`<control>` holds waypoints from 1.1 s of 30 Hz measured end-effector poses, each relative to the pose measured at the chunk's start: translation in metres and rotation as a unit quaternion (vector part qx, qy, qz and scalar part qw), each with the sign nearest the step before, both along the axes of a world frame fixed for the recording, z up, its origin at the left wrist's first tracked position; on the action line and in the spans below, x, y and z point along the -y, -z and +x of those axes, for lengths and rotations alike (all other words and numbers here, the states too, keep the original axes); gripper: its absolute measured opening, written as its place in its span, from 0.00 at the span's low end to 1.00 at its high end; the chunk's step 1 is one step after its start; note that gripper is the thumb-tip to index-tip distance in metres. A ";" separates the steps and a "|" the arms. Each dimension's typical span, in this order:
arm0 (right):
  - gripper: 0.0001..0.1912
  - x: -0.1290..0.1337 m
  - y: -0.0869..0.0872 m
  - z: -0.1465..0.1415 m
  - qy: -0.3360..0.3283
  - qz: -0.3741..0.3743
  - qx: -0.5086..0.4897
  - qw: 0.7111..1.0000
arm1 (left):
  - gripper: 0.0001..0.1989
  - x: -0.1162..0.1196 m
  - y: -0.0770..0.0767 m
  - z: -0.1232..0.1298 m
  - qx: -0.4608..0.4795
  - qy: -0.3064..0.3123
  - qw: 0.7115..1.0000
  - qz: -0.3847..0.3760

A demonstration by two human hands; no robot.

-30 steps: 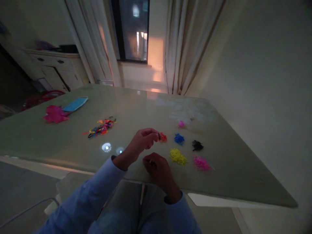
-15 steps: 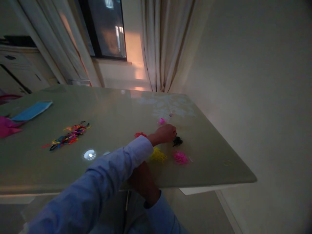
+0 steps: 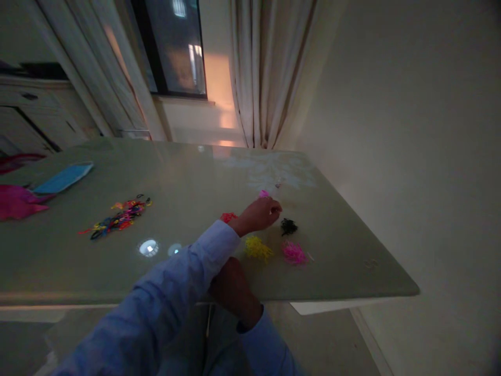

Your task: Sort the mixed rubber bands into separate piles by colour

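Observation:
My left hand (image 3: 260, 213) reaches over the table, its fingers curled with thumb and fingertip close together; whatever they hold, if anything, is too small to make out. Just right of it lies a black pile of small bands (image 3: 288, 226). A red pile (image 3: 228, 217) and a bright pink item (image 3: 263, 194) are partly behind this hand. Nearer the front edge are a yellow pile (image 3: 258, 248) and a pink pile (image 3: 294, 253). My right hand (image 3: 232, 287) rests at the table edge under my left forearm, its fingers hidden.
On the table (image 3: 344, 277), a mixed heap of coloured bands (image 3: 120, 216) lies left of centre. Farther left are a blue face mask (image 3: 64, 178) and a pink object (image 3: 21, 202). A wall rises on the right, with curtains and a window behind.
My left hand has moved back from the black pile, up and to the left, so that pile shows fully. The view has shifted slightly. My right hand stays under the left forearm.

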State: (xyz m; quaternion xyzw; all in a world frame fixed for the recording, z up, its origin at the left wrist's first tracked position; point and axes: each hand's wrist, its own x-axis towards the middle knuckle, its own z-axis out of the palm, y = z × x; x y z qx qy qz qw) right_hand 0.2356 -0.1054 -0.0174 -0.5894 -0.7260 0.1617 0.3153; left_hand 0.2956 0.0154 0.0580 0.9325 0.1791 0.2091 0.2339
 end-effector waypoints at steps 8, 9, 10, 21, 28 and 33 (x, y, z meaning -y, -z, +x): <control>0.08 0.002 -0.013 0.001 0.022 -0.021 -0.112 0.993 | 0.13 0.012 -0.009 -0.103 0.130 -0.107 0.977 -0.126; 0.08 0.002 -0.014 0.002 0.018 -0.015 -0.127 0.992 | 0.13 0.011 -0.005 -0.118 0.125 -0.121 0.975 -0.137; 0.08 0.003 -0.014 0.002 0.014 -0.009 -0.140 0.990 | 0.13 0.010 0.000 -0.133 0.118 -0.138 0.973 -0.144; 0.10 0.004 -0.015 0.006 0.014 0.000 -0.128 0.992 | 0.12 0.021 0.055 -0.279 0.088 -0.293 0.947 -0.099; 0.15 -0.006 -0.026 0.005 0.078 -0.099 -0.101 0.987 | 0.12 0.024 0.056 -0.293 0.141 -0.318 0.925 -0.150; 0.19 -0.033 -0.043 -0.003 0.065 -0.182 -0.091 0.977 | 0.11 0.028 0.059 -0.286 0.054 -0.307 0.946 -0.090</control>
